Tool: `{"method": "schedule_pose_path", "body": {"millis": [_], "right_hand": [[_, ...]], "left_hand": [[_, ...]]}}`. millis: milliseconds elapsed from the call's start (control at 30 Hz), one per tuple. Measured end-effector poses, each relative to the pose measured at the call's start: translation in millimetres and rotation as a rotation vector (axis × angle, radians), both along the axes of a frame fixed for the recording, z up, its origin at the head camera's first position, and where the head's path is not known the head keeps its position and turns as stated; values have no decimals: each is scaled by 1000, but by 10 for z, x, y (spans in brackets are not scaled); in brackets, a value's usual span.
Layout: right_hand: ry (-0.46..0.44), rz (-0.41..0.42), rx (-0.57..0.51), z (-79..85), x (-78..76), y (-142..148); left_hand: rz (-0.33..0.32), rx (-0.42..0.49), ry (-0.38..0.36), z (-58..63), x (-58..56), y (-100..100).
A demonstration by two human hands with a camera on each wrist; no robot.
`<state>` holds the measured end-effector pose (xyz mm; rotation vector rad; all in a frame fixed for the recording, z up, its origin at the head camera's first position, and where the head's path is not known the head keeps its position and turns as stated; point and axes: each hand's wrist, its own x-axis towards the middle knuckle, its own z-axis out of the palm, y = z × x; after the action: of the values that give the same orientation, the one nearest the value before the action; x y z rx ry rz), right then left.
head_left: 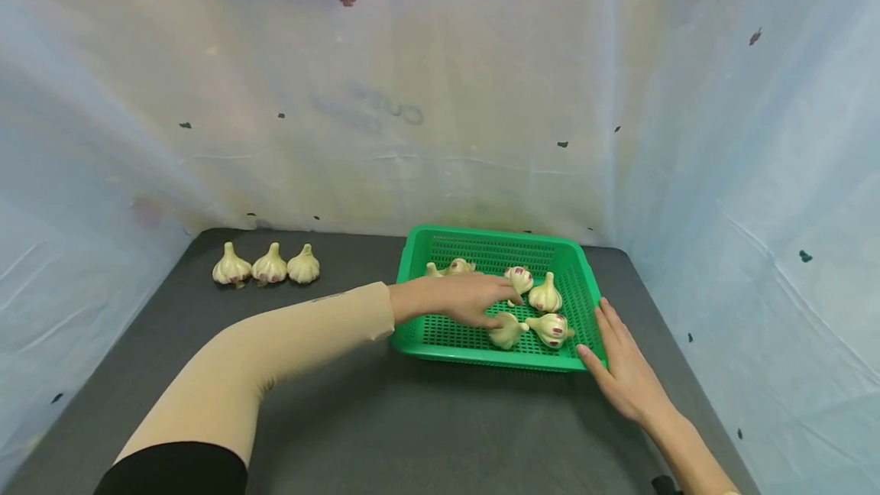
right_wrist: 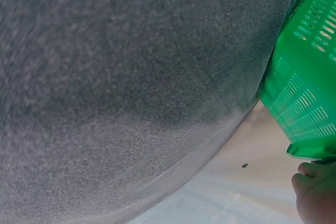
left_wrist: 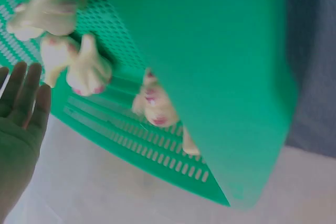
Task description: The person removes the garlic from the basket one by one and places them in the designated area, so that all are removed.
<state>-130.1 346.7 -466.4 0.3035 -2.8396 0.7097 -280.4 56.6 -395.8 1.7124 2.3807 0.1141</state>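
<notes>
My left hand [head_left: 474, 300] reaches over the green plastic basket [head_left: 491, 234], above the garlic bulbs inside. Its thumb is right by the front garlic bulb [head_left: 507, 331], and the fingers extend toward the back bulbs. In the left wrist view the fingers [left_wrist: 23, 95] look straight and apart, near blurred garlic bulbs [left_wrist: 89, 72]. More garlic lies in the basket: a red-marked bulb [head_left: 551, 330] and an upright bulb [head_left: 546, 295] at the right. My right hand [head_left: 629, 369] rests against the basket's right front corner, fingers straight along the outside and thumb near the front rim.
Three garlic bulbs [head_left: 269, 264] stand in a row at the back left of the dark grey table [head_left: 440, 434]. Pale plastic sheeting [head_left: 440, 98] with small dark spots hangs behind the table and along both sides.
</notes>
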Motion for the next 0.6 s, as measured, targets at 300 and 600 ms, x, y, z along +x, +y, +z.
{"method": "schedule_pose_path", "body": {"millis": [300,600], "right_hand": [[1,2,-13,8,4,-10],[-6,-2,-17,-21,-11,-3]], "left_hand": [[-30,-84,-127,-45,-278,208],[38,-130,-250,-132,-429,306]]}}
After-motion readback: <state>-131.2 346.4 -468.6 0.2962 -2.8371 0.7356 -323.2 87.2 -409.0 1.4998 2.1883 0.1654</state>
